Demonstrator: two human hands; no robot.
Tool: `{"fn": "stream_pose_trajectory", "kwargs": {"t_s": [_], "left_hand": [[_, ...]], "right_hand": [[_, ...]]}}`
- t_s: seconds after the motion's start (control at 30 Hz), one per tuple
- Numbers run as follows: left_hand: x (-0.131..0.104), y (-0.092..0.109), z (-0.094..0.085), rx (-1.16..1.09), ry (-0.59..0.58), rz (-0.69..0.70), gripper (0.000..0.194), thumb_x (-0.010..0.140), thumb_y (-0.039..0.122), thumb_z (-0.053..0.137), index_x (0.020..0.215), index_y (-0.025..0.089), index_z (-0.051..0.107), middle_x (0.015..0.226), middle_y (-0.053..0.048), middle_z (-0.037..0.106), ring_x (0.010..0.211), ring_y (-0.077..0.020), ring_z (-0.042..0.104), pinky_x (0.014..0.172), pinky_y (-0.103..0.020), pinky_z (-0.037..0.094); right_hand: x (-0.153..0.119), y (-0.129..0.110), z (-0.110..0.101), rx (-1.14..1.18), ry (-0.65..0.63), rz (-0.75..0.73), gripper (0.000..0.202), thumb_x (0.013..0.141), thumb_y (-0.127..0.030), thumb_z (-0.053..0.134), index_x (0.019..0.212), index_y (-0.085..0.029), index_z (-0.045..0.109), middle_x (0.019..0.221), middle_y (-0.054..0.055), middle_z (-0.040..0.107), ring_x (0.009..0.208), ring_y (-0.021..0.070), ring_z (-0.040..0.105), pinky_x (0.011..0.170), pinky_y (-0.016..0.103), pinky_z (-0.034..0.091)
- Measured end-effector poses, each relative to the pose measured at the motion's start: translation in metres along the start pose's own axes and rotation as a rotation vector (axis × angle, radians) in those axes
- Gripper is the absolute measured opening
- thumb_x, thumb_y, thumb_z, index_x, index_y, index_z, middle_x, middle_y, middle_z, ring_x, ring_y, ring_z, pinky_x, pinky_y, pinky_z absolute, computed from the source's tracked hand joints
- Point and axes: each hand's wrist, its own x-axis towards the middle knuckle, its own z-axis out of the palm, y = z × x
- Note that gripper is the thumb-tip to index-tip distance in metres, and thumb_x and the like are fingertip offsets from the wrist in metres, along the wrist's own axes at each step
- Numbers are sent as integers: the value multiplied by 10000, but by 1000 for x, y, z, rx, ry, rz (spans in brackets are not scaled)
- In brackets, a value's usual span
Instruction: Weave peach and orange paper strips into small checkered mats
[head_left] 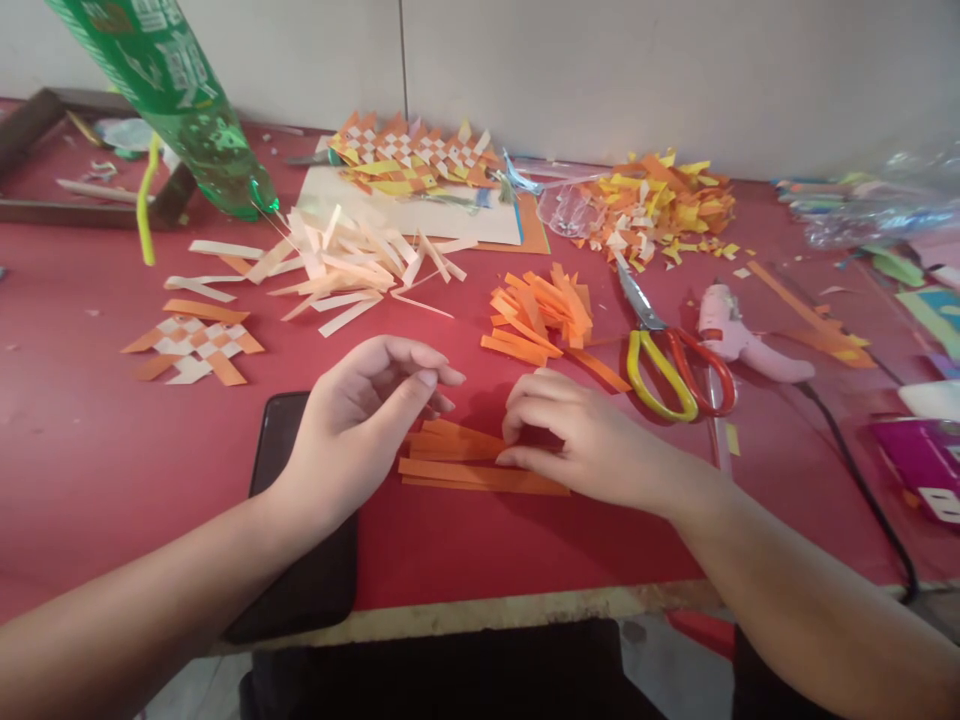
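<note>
My left hand (367, 425) hovers above the table, left of the orange paper strips (457, 474). Its fingers are loosely curled and apart from the thumb, and nothing shows between them. With bent fingers, my right hand (574, 430) pinches at the right part of these long strips, which lie side by side near the table's front edge. The hand hides some of their right ends. Beyond it is a heap of folded orange strips (544, 310). Pale paper strips (345, 255) are piled farther left. A woven orange-and-white paper piece (199, 345) lies at the left.
A black phone (300, 560) lies under my left wrist. Scissors (664, 350) and a pink glue gun (750, 335) with a cord lie to the right. A green bottle (187, 110), more woven pieces (412, 150) and paper scraps (660, 205) stand or lie along the wall.
</note>
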Motion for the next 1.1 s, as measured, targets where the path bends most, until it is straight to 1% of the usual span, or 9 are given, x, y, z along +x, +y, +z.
{"fn": "stream_pose_trajectory", "kwargs": {"t_s": [0.13,0.3,0.4,0.53,0.63,0.73,0.87,0.97,1.1], "left_hand": [[0,0,1,51,-41,32,86,913,295,670,934,212,661,907,-20,756,834,-148,709,765,-238,568],[-2,1,-1,153,-127,34,192,898,378,690,1008,225,652,988,-38,750,947,-174,701,772,-241,549],[-3,-3,-3,226,-172,101,272,831,346,768,1056,241,656,1032,-42,741,1013,-207,689,833,-282,545],[-3,-6,-3,341,-110,159,166,821,358,771,925,247,703,931,-23,739,867,-193,695,776,-292,557],[-2,-2,1,229,-127,117,148,836,348,757,904,230,700,894,-21,742,804,-174,706,721,-271,576],[-2,1,3,77,-148,76,259,778,288,818,984,218,678,936,-18,744,857,-159,715,744,-237,588],[1,2,3,-36,-131,-7,186,812,259,794,919,200,654,772,28,715,703,-94,691,670,-170,578],[3,0,2,-113,-129,-53,176,822,244,789,910,195,645,742,41,715,687,-80,695,679,-148,576],[4,-3,1,-195,-132,-82,125,843,236,771,881,194,660,737,44,720,690,-75,696,695,-150,585]], "right_hand": [[0,-2,-2,47,14,29,145,895,-235,698,776,-196,625,823,22,625,798,167,595,714,298,472],[-1,0,-1,53,42,34,111,929,-230,651,826,-196,672,846,26,650,801,159,620,716,294,485],[-1,2,0,71,122,6,108,933,-246,649,846,-193,684,846,28,656,785,153,624,708,288,492],[-2,1,-1,100,296,-39,97,920,-249,659,833,-206,670,809,27,673,749,163,629,694,299,499],[-3,-1,-2,146,338,-32,79,900,-245,687,830,-211,676,790,11,699,699,146,639,648,280,498],[-4,-2,-1,185,336,-1,29,881,-231,713,877,-213,691,789,-9,713,684,123,652,631,246,509],[-6,-2,1,319,346,-19,218,855,-207,743,1061,-227,676,814,-29,723,728,107,691,711,218,551],[-9,-3,-2,434,246,-108,194,899,-131,656,1062,-227,694,850,-21,765,671,88,696,621,187,538],[-13,-4,-6,452,93,-178,351,901,-29,511,1123,-210,714,960,16,799,518,64,606,486,192,470]]}}
